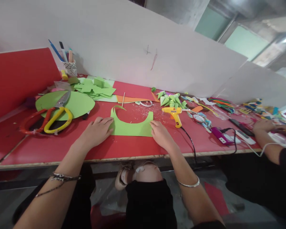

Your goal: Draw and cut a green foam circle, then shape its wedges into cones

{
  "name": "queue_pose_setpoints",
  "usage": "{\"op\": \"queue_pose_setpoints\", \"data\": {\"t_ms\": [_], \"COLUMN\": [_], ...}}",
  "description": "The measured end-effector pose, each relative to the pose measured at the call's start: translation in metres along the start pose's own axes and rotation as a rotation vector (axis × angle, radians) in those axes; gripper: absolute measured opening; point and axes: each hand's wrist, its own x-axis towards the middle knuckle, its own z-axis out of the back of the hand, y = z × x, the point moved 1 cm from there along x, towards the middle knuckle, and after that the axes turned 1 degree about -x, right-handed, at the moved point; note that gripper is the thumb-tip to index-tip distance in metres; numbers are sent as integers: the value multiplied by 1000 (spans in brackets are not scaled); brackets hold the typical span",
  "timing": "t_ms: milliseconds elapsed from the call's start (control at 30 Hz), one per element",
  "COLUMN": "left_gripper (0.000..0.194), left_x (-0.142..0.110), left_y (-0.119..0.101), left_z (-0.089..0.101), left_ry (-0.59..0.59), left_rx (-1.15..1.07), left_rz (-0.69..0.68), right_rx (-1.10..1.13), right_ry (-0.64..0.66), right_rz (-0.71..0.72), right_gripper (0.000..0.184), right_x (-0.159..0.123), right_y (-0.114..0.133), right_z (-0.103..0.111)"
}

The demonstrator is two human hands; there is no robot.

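A green paper sheet (133, 128) with a large curved cut-out along its far edge lies on the red table in front of me. My left hand (100, 128) pinches its left edge, fingers on top. At the opposite edge, my right hand (160, 133) has its fingers closed on the paper. A thin curled strip rises from the sheet's far left corner. Left of my left hand, scissors (59, 109) with red and yellow handles rest partly on a green paper oval (82, 101). A yellow glue gun (175, 115) lies beyond my right hand, its black cord running off the table edge.
Green paper pieces (95, 87) are heaped at the back, near a pen cup (70, 67). Green paper cones (171, 99) lie behind the glue gun. A purple power strip (221, 136) sits to the right. Another person's hand (264, 125) rests at the far right.
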Motion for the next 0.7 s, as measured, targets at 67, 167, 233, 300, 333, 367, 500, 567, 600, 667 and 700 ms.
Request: {"op": "queue_pose_setpoints", "data": {"t_ms": [67, 167, 233, 300, 333, 367, 500, 567, 600, 667, 700], "left_gripper": [47, 46, 46, 46, 46, 45, 45, 45, 46, 46, 46], "left_x": [0, 0, -1, -1, -1, -1, -1, -1, -1, -1, -1], "left_y": [-1, -1, -1, -1, -2, -2, -2, -2, -2, -1, -1], "left_z": [1, 1, 1, 2, 2, 2, 3, 3, 2, 2, 2], "left_ry": [-6, -13, -10, -12, -14, -13, 8, 10, 8, 7, 8], "left_rx": [-9, -27, -30, -31, -31, -32, -35, -45, -52, -70, -79], "left_rz": [-9, -9, -5, -5, -5, -5, 3, 8, 12, 19, 18], "right_rx": [-23, -62, -82, -101, -110, -119, -169, -194, -203, -215, -217], "right_ry": [62, 104, 110, 104, 102, 102, 136, 154, 156, 146, 136], "right_rz": [-1, -10, -12, -20, -26, -33, -54, -70, -78, -89, -93], "right_gripper": [42, 42, 40, 38, 38, 38, 40, 42, 42, 43, 43], "right_x": [9, 22, 30, 37, 39, 42, 51, 55, 56, 57, 57], "right_y": [-2, -3, -3, -1, 0, 0, -1, -4, -5, -7, -7], "right_z": [-1, 0, 2, 3, 4, 3, -3, -7, -8, -9, -10]}}
